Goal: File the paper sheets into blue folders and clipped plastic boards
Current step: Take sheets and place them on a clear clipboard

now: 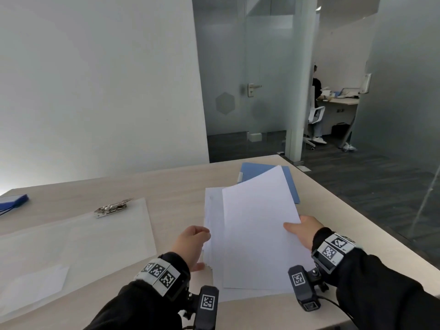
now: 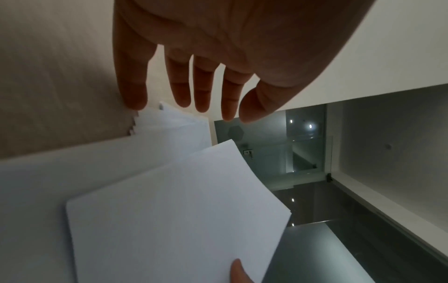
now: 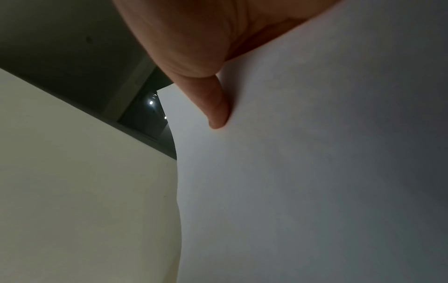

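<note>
My right hand [image 1: 300,231] pinches the right edge of a white paper sheet [image 1: 258,232], thumb on top, lifted and tilted over a stack of white sheets [image 1: 213,215] on the table. In the right wrist view the thumb [image 3: 215,107] presses on the sheet [image 3: 315,172]. My left hand [image 1: 190,246] hovers at the stack's left edge with fingers straight and loose, holding nothing; the left wrist view shows its fingers [image 2: 181,92] above the stack's corner [image 2: 169,118]. A blue folder [image 1: 259,170] lies beyond the sheets. A clear plastic board [image 1: 78,239] with a metal clip [image 1: 112,208] lies at left.
The pale wooden table [image 1: 176,184] ends at right near the folder. A blue object [image 1: 13,202] sits at the far left edge. A small white paper [image 1: 40,282] lies under the clear board. Behind are a white wall and glass partitions, with a person seated far off.
</note>
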Demonstrator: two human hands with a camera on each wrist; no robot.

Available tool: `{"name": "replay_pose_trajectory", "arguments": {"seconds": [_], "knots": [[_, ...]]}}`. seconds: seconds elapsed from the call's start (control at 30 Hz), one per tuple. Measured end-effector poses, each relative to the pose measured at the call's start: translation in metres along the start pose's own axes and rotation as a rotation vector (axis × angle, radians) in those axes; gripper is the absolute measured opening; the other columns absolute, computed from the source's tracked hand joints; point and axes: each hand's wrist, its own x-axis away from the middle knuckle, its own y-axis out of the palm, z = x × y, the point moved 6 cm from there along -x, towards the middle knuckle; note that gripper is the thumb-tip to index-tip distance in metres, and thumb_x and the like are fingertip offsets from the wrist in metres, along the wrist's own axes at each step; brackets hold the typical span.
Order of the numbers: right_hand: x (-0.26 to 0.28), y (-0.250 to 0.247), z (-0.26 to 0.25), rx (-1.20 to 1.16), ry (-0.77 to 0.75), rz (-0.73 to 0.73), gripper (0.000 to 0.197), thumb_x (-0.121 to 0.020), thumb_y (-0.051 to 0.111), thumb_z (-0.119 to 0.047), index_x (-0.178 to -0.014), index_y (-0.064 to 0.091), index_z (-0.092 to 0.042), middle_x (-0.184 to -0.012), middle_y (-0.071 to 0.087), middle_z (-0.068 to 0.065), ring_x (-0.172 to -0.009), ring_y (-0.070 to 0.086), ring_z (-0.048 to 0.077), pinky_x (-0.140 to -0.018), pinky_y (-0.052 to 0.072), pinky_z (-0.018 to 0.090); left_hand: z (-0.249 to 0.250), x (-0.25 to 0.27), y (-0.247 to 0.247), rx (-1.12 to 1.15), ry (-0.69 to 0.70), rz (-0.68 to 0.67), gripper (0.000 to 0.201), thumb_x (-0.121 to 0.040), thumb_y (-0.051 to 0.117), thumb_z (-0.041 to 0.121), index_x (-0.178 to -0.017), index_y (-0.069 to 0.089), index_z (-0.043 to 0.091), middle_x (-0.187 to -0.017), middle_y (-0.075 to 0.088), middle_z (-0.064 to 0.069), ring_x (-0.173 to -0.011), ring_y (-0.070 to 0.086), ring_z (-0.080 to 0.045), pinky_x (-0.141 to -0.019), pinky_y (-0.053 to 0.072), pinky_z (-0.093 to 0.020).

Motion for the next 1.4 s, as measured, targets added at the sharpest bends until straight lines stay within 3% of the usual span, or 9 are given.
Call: {"name": "replay_pose_trajectory", "arguments": {"seconds": [0.17,0.4,0.53,0.67,0.8,0.9,1.0,1.13,1.4], "knots": [[0.001,0.01,0.013,0.083,0.04,-0.009,0.021,-0.09,0.061,-0.01,-0.106,0.068,0.002,-0.097,0.068,0.017,-0.085,0.063,0.028,-0.078,0.047,0.031,-0.007,0.01,0.011,0.129,-0.068,-0.025,0.015,-0.088,0.058,0.016,-0.101,0.065,0.017,-0.114,0.055,-0.005,-0.107,0.049,-0.023,-0.082,0.056,-0.053],[0.011,0.013,0.009,0.104,0.039,-0.014,0.013,-0.09,0.061,-0.011,-0.098,0.066,-0.004,-0.092,0.068,0.014,-0.084,0.063,0.028,-0.077,0.048,0.029,-0.016,0.011,0.018,0.313,-0.139,-0.031,0.019,-0.086,0.063,0.012,-0.104,0.06,0.013,-0.11,0.053,-0.006,-0.106,0.05,-0.025,-0.064,0.055,-0.038],[0.015,0.015,0.008,0.081,0.038,-0.042,0.011,-0.09,0.062,-0.013,-0.098,0.066,-0.007,-0.095,0.069,0.012,-0.088,0.065,0.029,-0.081,0.05,0.031,-0.022,0.006,0.027,0.301,-0.173,-0.131,0.023,-0.087,0.059,0.013,-0.11,0.058,0.011,-0.105,0.068,-0.014,-0.083,0.067,-0.031,-0.067,0.056,-0.038],[0.022,0.018,0.005,0.062,0.038,-0.089,0.015,-0.09,0.063,-0.014,-0.101,0.068,-0.006,-0.1,0.072,0.013,-0.091,0.068,0.03,-0.082,0.052,0.034,-0.024,0.0,0.034,0.217,-0.193,-0.15,0.02,-0.088,0.061,0.012,-0.106,0.061,0.005,-0.095,0.068,-0.019,-0.081,0.065,-0.036,-0.079,0.055,-0.048],[0.027,0.024,0.003,0.033,0.022,-0.12,0.021,-0.089,0.064,-0.012,-0.106,0.068,-0.001,-0.102,0.073,0.015,-0.093,0.07,0.033,-0.084,0.055,0.039,-0.016,-0.002,0.037,0.145,-0.072,-0.162,0.02,-0.089,0.052,0.001,-0.102,0.063,0.011,-0.104,0.071,-0.02,-0.095,0.069,-0.04,-0.085,0.054,-0.06],[0.03,0.022,-0.005,-0.031,-0.028,-0.064,0.014,-0.088,0.065,-0.014,-0.101,0.069,-0.009,-0.099,0.073,0.009,-0.084,0.069,0.024,-0.08,0.056,0.035,0.0,-0.003,0.03,0.038,0.131,-0.115,0.027,-0.078,0.052,0.011,-0.096,0.066,0.025,-0.099,0.075,-0.01,-0.092,0.072,-0.033,-0.082,0.057,-0.057],[0.03,0.015,-0.015,-0.264,-0.082,0.0,0.037,-0.083,0.07,-0.016,-0.119,0.061,-0.015,-0.111,0.068,0.007,-0.097,0.068,0.026,-0.09,0.054,0.045,0.021,0.001,0.02,0.049,0.334,-0.083,0.028,-0.079,0.053,0.011,-0.095,0.068,0.029,-0.095,0.077,0.001,-0.093,0.072,-0.026,-0.089,0.055,-0.052],[0.04,0.021,-0.036,-0.583,-0.062,-0.142,0.037,-0.087,0.068,-0.019,-0.123,0.058,-0.021,-0.116,0.069,0.008,-0.105,0.065,0.027,-0.085,0.052,0.041,0.05,0.014,0.004,0.134,0.508,-0.066,0.028,-0.084,0.054,0.01,-0.101,0.068,0.027,-0.101,0.076,0.0,-0.095,0.07,-0.024,-0.088,0.055,-0.043],[0.056,0.034,-0.066,-0.551,-0.245,-0.185,0.018,-0.083,0.067,0.0,-0.1,0.071,-0.006,-0.098,0.076,0.012,-0.09,0.071,0.029,-0.08,0.056,0.039,0.042,0.014,-0.019,0.284,0.465,-0.041,0.028,-0.078,0.06,0.021,-0.102,0.072,0.027,-0.106,0.075,-0.004,-0.099,0.066,-0.023,-0.089,0.051,-0.04]]}}
